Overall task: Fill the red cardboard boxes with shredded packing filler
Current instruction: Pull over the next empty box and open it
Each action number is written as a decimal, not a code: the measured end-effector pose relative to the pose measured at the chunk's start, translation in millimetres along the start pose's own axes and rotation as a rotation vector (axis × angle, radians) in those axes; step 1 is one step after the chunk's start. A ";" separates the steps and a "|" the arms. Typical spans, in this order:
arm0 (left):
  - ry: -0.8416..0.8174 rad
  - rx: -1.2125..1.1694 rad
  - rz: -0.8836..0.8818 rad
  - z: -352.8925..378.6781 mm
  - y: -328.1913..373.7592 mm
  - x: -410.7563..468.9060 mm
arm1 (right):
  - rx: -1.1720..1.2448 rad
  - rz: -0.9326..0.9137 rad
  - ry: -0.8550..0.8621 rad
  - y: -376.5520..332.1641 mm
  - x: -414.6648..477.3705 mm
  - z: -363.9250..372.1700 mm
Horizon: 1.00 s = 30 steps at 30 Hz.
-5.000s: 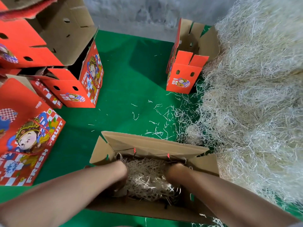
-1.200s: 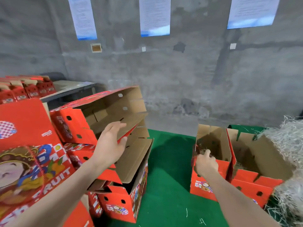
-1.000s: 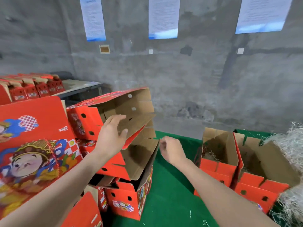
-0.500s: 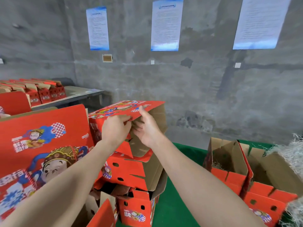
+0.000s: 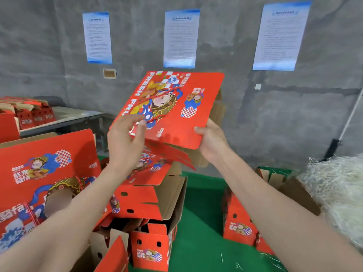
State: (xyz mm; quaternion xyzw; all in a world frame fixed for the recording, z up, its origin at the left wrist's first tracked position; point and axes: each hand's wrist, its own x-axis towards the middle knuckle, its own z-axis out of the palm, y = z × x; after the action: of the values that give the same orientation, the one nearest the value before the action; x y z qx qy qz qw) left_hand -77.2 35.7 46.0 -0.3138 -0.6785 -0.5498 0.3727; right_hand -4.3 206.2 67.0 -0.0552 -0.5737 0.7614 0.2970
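I hold a red cardboard box (image 5: 176, 107) with a cartoon print up in front of the grey wall, tilted, its printed face toward me. My right hand (image 5: 211, 140) grips its near right corner. My left hand (image 5: 125, 142) holds the near left corner with its fingers lying over the printed face; this hand is blurred. Below them sits a stack of open, empty red boxes (image 5: 149, 195). A pale pile of shredded filler (image 5: 337, 193) lies at the right edge.
Two open red boxes (image 5: 237, 226) stand on the green mat (image 5: 200, 242) beside the filler pile. A large red box (image 5: 43, 173) fills the left foreground. More red boxes sit on a table (image 5: 64, 118) at the back left. The concrete wall carries three posters.
Both hands have lifted the top box off the stack and tipped its printed face toward me. Earlier, my right hand left the filled box at the right and joined the left.
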 end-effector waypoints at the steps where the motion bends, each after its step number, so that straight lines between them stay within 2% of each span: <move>1: 0.003 -0.021 -0.017 1.3 10.1 3.8 | -0.024 -0.051 0.047 -15.2 -12.0 -15.3; 4: -0.057 -0.078 -0.013 14.8 46.3 6.3 | -0.185 -0.201 0.162 -54.6 -56.1 -66.1; 7: -0.185 -0.038 0.079 38.4 87.4 1.4 | -0.331 -0.290 0.159 -76.6 -101.2 -112.6; 11: -0.385 0.057 0.354 68.1 136.0 -21.7 | -0.602 -0.317 0.127 -87.9 -159.0 -172.2; 14: -0.494 0.180 0.620 84.1 162.0 -49.4 | -0.915 -0.294 0.081 -87.8 -199.4 -218.8; 17: -0.653 0.262 0.735 98.8 176.1 -92.4 | -1.217 -0.210 0.035 -71.5 -231.5 -256.5; 20: -0.779 0.199 0.582 106.6 173.1 -147.4 | -1.426 -0.137 -0.100 -36.1 -260.0 -280.6; 25: -0.953 0.156 0.253 102.7 145.3 -227.7 | -1.520 0.104 -0.455 26.6 -313.0 -301.0; 27: -1.041 0.178 0.148 98.5 132.6 -255.6 | -1.519 0.173 -0.607 44.2 -330.8 -303.7; 30: -1.162 0.278 0.058 88.3 112.5 -291.7 | -1.420 0.232 -0.715 58.9 -347.5 -304.4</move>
State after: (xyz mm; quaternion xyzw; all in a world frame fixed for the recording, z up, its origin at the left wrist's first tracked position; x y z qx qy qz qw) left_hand 155.8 139.8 -154.9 -0.5300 -0.8278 -0.1838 -0.0069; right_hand 386.2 273.2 -177.8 -0.0431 -0.9719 0.2123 -0.0920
